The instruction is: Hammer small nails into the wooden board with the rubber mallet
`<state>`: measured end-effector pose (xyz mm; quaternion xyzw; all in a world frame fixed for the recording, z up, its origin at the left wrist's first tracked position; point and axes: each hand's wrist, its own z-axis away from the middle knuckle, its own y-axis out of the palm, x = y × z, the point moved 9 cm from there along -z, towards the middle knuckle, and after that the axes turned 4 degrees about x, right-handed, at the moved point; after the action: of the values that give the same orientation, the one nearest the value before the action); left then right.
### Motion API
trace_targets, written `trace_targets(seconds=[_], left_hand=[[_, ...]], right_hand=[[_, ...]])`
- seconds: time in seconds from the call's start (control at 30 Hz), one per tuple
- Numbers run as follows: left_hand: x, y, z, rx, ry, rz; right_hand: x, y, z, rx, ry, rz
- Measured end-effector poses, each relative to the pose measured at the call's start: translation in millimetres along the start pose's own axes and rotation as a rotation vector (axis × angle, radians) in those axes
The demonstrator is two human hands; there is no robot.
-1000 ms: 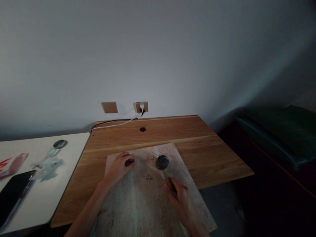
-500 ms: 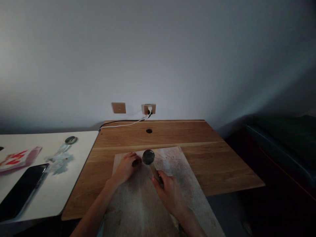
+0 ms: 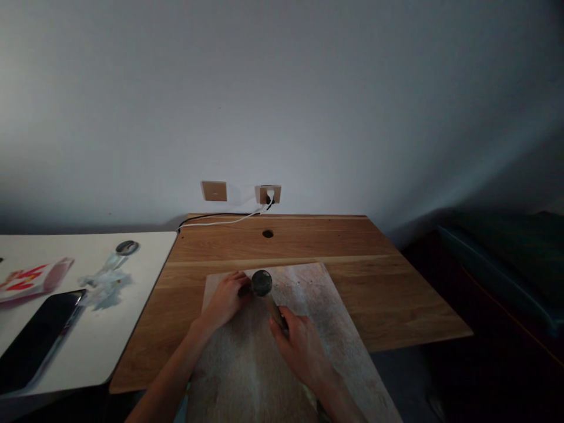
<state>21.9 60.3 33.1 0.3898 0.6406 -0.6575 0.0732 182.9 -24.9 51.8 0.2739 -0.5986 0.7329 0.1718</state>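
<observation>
My right hand (image 3: 298,342) is closed round the wooden handle of a hammer (image 3: 265,292), whose dark round head sits just right of my left fingertips. My left hand (image 3: 227,298) rests on a pale board (image 3: 317,317) lying on the wooden desk (image 3: 374,276). Its fingers are pinched on a small dark thing that I cannot make out. The hammer head hangs over the far part of the board, almost touching that pinch.
A white table (image 3: 132,305) at the left carries a dark phone (image 3: 37,341), a red-and-white packet (image 3: 30,277) and crumpled clear plastic (image 3: 103,282). Two wall plates (image 3: 241,191) with a plugged-in white cable (image 3: 220,222) sit behind the desk. A dark piece of furniture (image 3: 506,264) stands at the right.
The hammer head has swung left across the board, from well right of my left hand to right beside its fingertips. My right hand followed. The small nails seen earlier on the board are now hidden.
</observation>
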Motion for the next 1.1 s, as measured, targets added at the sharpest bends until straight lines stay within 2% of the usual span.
trace_targets(seconds=[0.17,0.6,1.1], left_hand=[[-5.8,-2.9,-0.1,-0.001,0.030,0.009],[-0.8,-0.9,0.3,-0.001,-0.032,-0.047],[-2.9,0.3,1.0,-0.014,0.024,-0.037]], right_hand=[[-4.4,1.7,0.1,-0.010,-0.002,-0.014],[-9.0,0.0,1.4,-0.047,-0.012,0.024],[-6.1,-1.3,0.9,0.001,0.025,0.008]])
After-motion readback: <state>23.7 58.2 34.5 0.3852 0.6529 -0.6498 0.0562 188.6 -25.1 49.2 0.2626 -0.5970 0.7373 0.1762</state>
